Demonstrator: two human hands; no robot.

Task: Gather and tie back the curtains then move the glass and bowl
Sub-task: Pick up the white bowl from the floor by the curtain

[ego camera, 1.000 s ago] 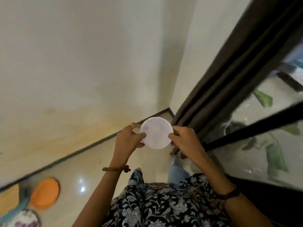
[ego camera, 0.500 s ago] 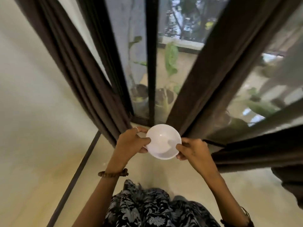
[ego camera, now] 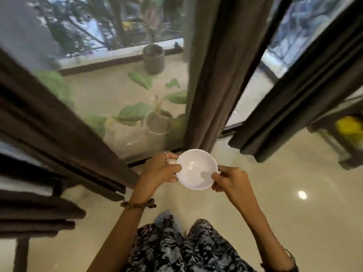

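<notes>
Fingers (ego camera: 174, 168) of the left hand (ego camera: 158, 171) are curled closed on the left rim of the white bowl (ego camera: 196, 169), while the right hand (ego camera: 229, 180) is pinched shut on its right rim, thumb laid over the edge. Between both hands the bowl is held upright, mouth up, above the glossy floor (ego camera: 284, 203), just before the dark curtains (ego camera: 208, 79). No writing can be read on it.

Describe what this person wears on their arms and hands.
Both forearms are bare, without sleeves. The left hand has a thin silver ring, and its wrist a brown beaded bracelet. The right hand shows no ring; a dark band circles that arm near the frame's bottom edge.
</notes>
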